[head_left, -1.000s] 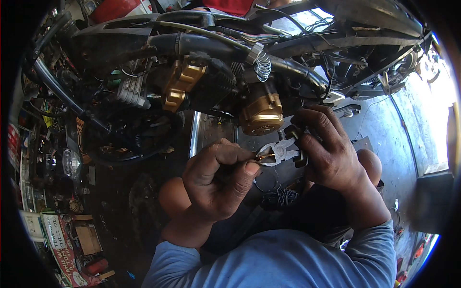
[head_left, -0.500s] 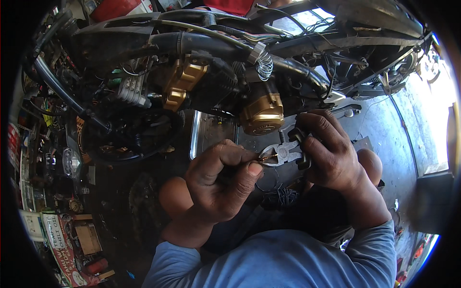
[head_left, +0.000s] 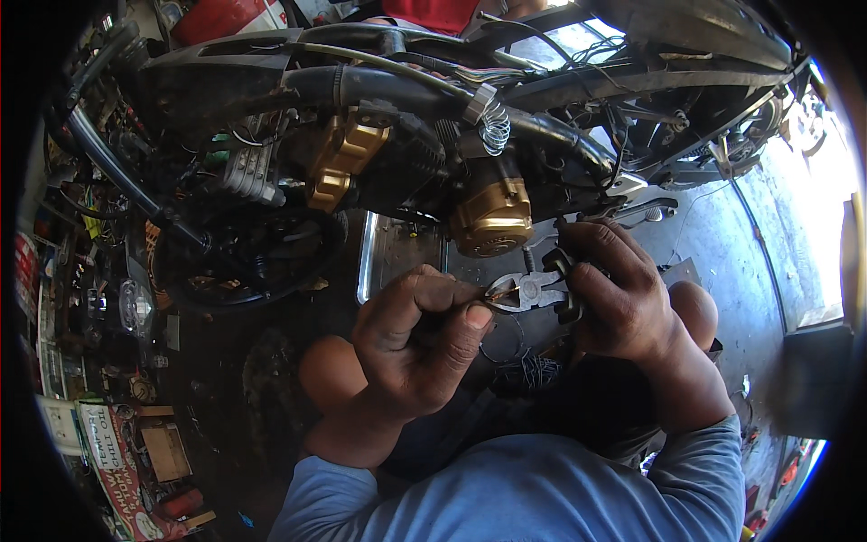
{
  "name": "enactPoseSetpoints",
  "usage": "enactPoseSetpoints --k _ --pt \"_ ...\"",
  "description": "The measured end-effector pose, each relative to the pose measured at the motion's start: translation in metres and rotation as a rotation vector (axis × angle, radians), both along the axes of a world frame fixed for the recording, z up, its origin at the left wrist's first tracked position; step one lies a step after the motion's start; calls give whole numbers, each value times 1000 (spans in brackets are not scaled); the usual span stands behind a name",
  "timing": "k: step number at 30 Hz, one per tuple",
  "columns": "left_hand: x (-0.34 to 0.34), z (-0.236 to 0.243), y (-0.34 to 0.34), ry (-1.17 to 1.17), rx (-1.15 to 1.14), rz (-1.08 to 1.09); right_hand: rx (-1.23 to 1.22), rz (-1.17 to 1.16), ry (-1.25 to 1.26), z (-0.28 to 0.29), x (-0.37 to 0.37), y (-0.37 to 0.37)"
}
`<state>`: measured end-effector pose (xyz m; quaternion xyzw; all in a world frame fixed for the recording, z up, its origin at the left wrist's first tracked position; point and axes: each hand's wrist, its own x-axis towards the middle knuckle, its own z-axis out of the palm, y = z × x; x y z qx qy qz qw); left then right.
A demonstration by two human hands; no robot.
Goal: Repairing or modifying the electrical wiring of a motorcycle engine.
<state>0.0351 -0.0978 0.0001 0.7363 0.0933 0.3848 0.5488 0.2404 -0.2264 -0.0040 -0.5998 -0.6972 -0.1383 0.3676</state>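
One tray point(head_left: 363, 262) holds a yellow bit point(head_left: 414, 231); right fingers point(head_left: 603, 242) grip pliers point(head_left: 535, 291).

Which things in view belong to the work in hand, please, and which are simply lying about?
In use:
- pliers, in the right hand
- small coppery piece, pinched by the left hand

Apparently just lying about:
- silver-rimmed tray
- brown box
- red cylinder

Pliers point(head_left: 536, 290) are filling the gap between the fingers of left hand point(head_left: 411, 339) and right hand point(head_left: 619, 289). Beyond them, a gold engine cover point(head_left: 493, 219) is blocking passage; below, a dark wire bundle point(head_left: 528, 371) is lying. Leftward of the left fingers, room is stretching over dark floor point(head_left: 221, 361); rightward, a knee point(head_left: 695, 312) is intruding.
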Motion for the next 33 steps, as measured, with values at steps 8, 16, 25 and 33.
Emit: enactPoseSetpoints --k 8,16,25,33 --pt "1 -1 0 -19 -13 18 -24 0 7 1 -2 -2" --pt "6 2 -1 -179 -441 -84 -26 -29 -71 -2 -6 7" --pt "8 -3 1 -148 -245 -5 -29 -26 -83 -1 -5 8" --pt "9 -8 3 -151 -119 53 -38 -19 -58 1 -3 5"
